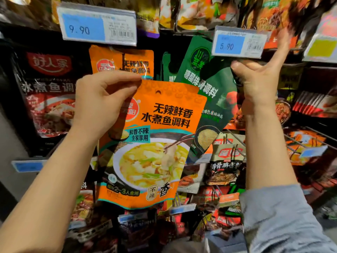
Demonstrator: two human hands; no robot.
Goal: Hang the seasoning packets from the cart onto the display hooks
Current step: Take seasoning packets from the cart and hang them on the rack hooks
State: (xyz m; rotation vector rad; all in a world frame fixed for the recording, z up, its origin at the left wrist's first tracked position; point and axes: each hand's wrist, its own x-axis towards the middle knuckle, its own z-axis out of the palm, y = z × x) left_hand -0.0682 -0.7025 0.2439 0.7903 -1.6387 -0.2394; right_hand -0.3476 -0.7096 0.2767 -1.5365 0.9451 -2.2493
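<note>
My left hand [102, 99] pinches the top left corner of an orange seasoning packet [155, 147] with a soup picture, held upright in front of the display. Its hang hole is near the top middle. Behind it an identical orange packet [125, 61] hangs on a hook under the 9.90 price tag [98, 24]. My right hand [259, 77] is raised at the 5.90 price tag [238, 42], gripping the upper edge of a dark green packet [217, 92] that tilts to the right. Another green packet [169, 68] hangs behind it.
A dark packet with red lettering [49, 92] hangs at the left. Rows of red and orange packets [226, 161] fill the hooks below and at the right. More packets hang above the price tags. A yellow tag [321, 48] sits at the far right.
</note>
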